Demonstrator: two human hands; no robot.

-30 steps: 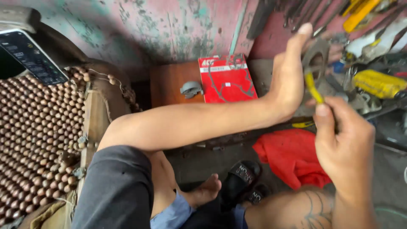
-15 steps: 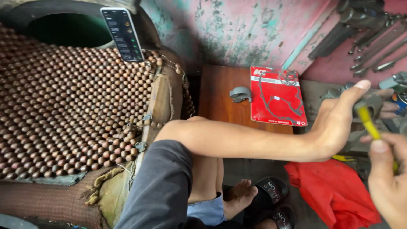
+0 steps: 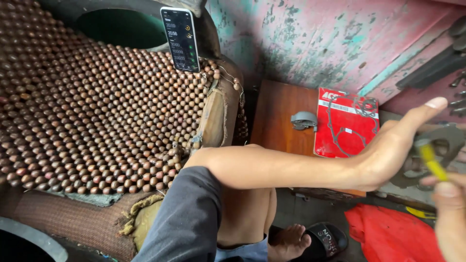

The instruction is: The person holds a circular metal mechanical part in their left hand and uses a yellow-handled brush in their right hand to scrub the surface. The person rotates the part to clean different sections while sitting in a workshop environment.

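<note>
Carefully now: left hand grips the grey metal ring at three o'clock, right hand pinches the yellow-handled tool against it; I'd brace the ring firmly and work with short strokes.

Beaded seat cover: you see rows of glossy brown wooden beads, some reddish, some darker.
Seat edge: brown woven fabric, with frayed tan padding showing.
Phone: black screen with pale text and small green dots.
Wall: pink paint, worn through in green and grey patches.
Worktop: plain reddish-brown wood.
Gasket packet: red card with a white band; dark grey gasket outlines on it.
Small part: grey.
Ring part: dull dark grey metal.
Tool handle: yellow.
Cloth: bright red.
Your sleeve: dark grey.
Sandal: black with pale lettering.
</note>
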